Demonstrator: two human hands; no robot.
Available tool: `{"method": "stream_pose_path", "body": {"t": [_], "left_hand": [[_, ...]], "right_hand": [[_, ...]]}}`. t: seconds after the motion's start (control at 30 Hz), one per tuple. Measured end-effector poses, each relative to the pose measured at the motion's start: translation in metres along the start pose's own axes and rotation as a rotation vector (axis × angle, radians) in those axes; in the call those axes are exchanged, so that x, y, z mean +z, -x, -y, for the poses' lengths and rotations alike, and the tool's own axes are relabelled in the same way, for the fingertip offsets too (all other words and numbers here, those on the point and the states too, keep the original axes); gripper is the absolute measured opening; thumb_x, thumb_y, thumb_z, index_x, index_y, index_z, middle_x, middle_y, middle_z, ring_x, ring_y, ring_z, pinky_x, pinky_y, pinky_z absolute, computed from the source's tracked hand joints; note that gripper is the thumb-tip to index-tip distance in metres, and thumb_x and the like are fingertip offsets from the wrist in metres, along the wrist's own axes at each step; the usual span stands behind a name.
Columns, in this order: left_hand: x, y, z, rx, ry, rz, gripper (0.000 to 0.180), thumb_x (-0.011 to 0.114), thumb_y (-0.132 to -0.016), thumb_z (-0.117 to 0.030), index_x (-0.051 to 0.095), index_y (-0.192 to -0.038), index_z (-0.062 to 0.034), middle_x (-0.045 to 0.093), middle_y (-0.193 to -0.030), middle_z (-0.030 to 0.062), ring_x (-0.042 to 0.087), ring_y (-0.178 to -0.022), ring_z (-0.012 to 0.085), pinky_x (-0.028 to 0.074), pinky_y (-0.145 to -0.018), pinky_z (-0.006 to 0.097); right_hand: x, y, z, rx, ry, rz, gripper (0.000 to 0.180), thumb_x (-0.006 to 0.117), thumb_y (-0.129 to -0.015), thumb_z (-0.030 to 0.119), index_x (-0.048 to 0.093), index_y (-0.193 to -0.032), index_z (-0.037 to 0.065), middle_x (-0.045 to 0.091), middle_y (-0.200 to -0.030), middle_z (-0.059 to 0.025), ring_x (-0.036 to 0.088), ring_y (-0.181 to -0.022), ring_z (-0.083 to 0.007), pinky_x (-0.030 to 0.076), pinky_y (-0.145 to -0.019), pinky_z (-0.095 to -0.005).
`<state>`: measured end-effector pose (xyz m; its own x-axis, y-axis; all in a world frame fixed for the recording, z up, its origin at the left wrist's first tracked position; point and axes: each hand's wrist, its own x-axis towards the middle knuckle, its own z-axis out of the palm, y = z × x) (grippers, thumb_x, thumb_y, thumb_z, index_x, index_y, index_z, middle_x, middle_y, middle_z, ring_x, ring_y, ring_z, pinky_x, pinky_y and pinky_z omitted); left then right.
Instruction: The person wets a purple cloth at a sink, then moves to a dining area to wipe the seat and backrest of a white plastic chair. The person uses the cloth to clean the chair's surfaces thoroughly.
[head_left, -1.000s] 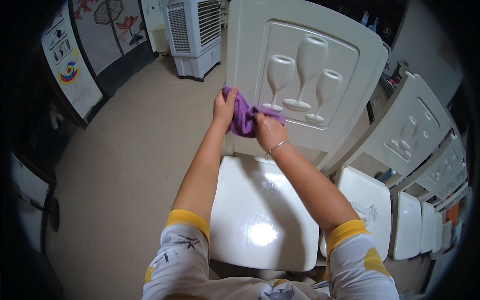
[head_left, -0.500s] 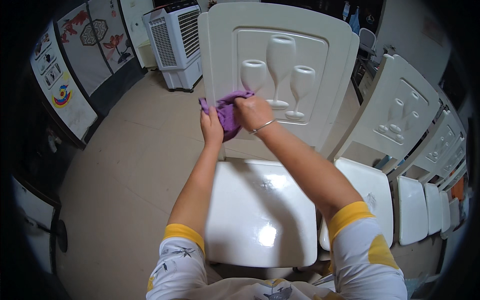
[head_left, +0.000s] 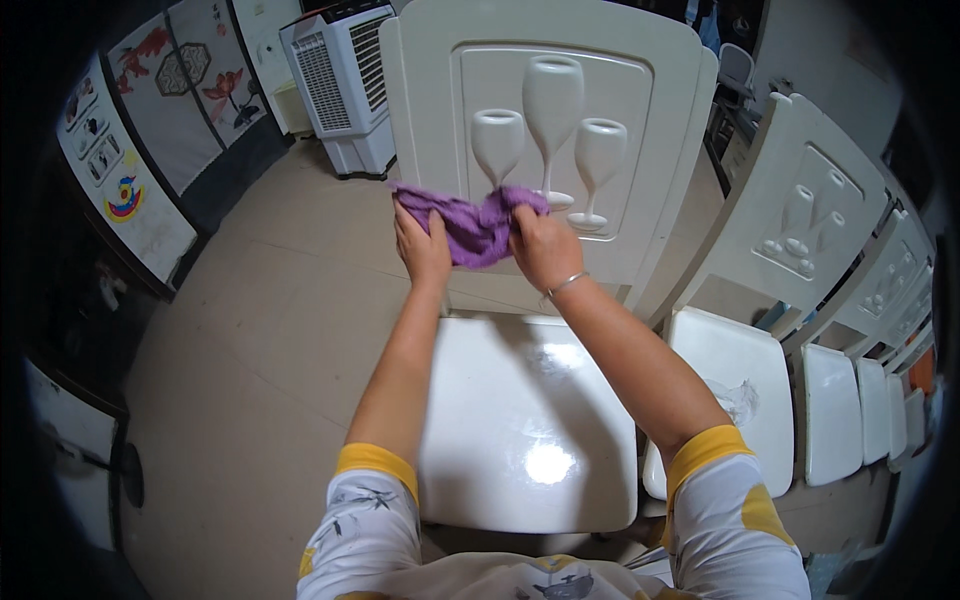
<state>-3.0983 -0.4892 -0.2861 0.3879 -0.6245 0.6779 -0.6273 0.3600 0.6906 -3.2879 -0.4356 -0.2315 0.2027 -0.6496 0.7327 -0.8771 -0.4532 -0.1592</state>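
A purple cloth point(head_left: 470, 228) stretches between my two hands at the lower edge of a white chair's backrest point(head_left: 420, 110). My left hand point(head_left: 424, 246) grips the cloth at the backrest's lower left corner. Closed on the cloth's other end, my right hand point(head_left: 547, 248) is in front of the lower edge of the panel, with a metal bangle at the wrist. Three raised goblet shapes point(head_left: 553, 95) decorate the backrest panel; the cloth covers part of the left one's base. Below my forearms is the chair's glossy white seat point(head_left: 500, 420), reflecting light.
More white chairs of the same kind stand in a row to the right; the nearest seat point(head_left: 740, 350) has a crumpled whitish piece point(head_left: 737, 400) on it. A white air cooler point(head_left: 345, 90) stands behind at the left, near a patterned door curtain point(head_left: 185, 75). Tiled floor point(head_left: 250, 350) lies to the left.
My right hand has moved right and slightly down, spreading the cloth wider between my hands. My left hand stays near the backrest's left corner. The view has shifted slightly.
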Motion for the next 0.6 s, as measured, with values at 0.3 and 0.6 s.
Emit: {"method": "stream_pose_path", "body": {"t": [0.3,0.6], "left_hand": [[-0.024,-0.028,-0.008,0.15,-0.076,-0.036,0.058,0.059,-0.089,-0.031,0.043,-0.135,0.0008,0.046,-0.13,0.0232,0.046,-0.12,0.042,0.037,-0.1,0.048],[-0.003,-0.046,0.014,-0.081,0.28,0.15,0.044,0.061,-0.091,-0.04,0.057,-0.101,0.0021,0.065,-0.095,0.0222,0.062,-0.09,0.0367,0.047,-0.079,0.043]], "right_hand": [[-0.035,-0.049,0.008,-0.057,-0.079,-0.169,0.015,0.064,-0.083,0.019,0.054,-0.09,0.01,0.063,-0.075,-0.0128,0.063,-0.068,-0.0338,0.049,-0.058,-0.045],[-0.005,0.005,0.016,0.223,-0.172,0.163,0.019,0.061,-0.086,0.021,0.055,-0.094,0.006,0.064,-0.073,-0.0202,0.063,-0.071,-0.0401,0.051,-0.064,-0.0493]]}}
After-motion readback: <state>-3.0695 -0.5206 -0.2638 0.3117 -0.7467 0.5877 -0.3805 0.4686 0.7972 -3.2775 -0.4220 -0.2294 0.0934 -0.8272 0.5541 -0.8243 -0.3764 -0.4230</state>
